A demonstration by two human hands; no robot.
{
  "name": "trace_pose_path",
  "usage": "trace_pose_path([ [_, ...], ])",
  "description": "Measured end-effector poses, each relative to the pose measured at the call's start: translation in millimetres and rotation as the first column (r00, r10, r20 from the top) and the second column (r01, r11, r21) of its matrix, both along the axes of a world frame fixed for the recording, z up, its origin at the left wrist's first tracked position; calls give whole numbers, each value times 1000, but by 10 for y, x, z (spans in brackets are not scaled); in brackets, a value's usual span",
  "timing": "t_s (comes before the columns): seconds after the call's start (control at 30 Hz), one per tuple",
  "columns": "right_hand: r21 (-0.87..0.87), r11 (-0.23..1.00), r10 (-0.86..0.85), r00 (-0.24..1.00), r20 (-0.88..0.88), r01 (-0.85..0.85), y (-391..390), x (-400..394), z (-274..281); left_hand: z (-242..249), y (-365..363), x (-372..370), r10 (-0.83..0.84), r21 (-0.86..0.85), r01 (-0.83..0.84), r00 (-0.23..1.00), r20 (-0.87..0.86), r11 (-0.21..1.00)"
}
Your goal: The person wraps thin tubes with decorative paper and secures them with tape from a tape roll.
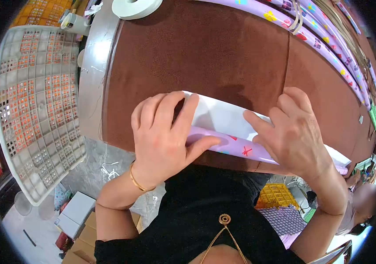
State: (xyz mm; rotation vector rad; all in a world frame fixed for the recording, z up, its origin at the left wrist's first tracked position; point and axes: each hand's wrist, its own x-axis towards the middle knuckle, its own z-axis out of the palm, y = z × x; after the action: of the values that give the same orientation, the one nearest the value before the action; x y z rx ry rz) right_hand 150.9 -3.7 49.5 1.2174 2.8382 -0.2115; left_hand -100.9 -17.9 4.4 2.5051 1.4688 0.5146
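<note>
A partly rolled sheet of wrapping paper (263,154) lies along the table's near edge, lilac with red printed motifs outside and white inside. My left hand (163,132) rests over its left end, fingers spread on the far side and thumb along the lilac roll. Toward the right end, my right hand (291,132) bends over the same paper. Its index finger and thumb touch the white strip and the roll, while the other fingers are curled. What lies beneath both palms is hidden.
Banded lilac paper rolls (328,55) lie at the table's back right. A white tape-like roll (136,6) sits at the back left of the brown tabletop (196,48). A white plastic crate (40,105) stands left. Boxes (77,215) are on the floor; another person (348,215) is at right.
</note>
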Motion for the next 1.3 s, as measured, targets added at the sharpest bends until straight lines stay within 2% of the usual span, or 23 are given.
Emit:
trace_pose_path([
  [0.3, 10, 1000, -13, 999, -31, 13, -8, 18, -26, 38, 5, 66, 88, 55, -84, 992, -85, 995],
  [0.43, 5, 1000, -26, 999, -43, 26, -7, 1, -21, 20, -11, 80, 81, 64, -77, 995, -51, 995],
  [0.63, 8, 1000, -22, 998, -54, 22, -13, 21, -35, 132, -7, 110, 56, -45, -61, 993, -106, 997],
  [0.73, 10, 1000, -21, 998, -58, 22, -19, 33, -54, 121, -12, 218, 42, 9, -41, 997, -70, 999],
  [0.8, 10, 1000, -17, 999, -44, 17, -25, 34, -42, 48, -45, 334, -130, -47, 139, 980, 151, 989],
  [0.83, -5, 1000, -20, 1000, -22, 20, -23, 23, -25, 23, -70, 420, -185, -35, 194, 967, 178, 980],
  [0.9, -19, 999, -28, 1000, 5, 28, -15, 24, 3, -59, -125, 485, -205, -33, 214, 963, 176, 976],
  [1.07, -37, 998, -51, 996, -72, 48, -13, 118, -3, -97, -134, 502, -215, -39, 224, 964, 158, 974],
  [1.3, -136, 987, -99, 989, -112, 83, -93, 341, 288, -62, -139, 519, -211, -53, 216, 974, 79, 975],
])
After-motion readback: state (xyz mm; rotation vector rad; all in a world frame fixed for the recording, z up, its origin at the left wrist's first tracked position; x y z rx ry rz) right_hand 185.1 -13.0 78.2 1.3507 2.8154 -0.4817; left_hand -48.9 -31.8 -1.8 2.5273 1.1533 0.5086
